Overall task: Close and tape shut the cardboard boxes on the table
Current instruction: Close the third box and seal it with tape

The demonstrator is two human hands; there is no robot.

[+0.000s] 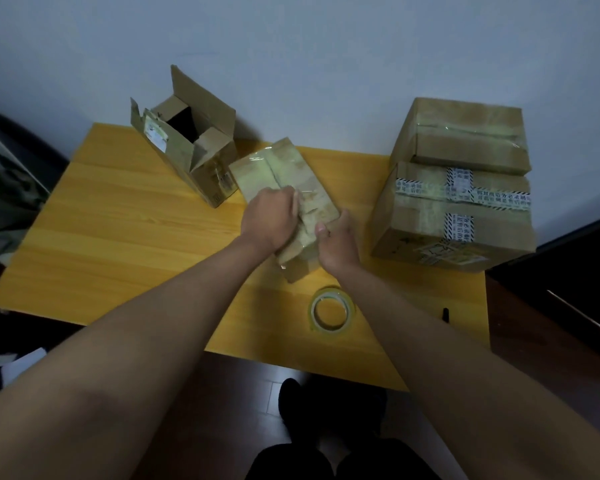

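Now both hands are gripping the small box [284,188] on the table [118,216]: left hand [269,216] curling over its top, right hand [336,240] clasping its side.

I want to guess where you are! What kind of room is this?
Probably a home room used for packing parcels: cardboard boxes on a small yellow wooden table, a tape roll, dark wood floor.
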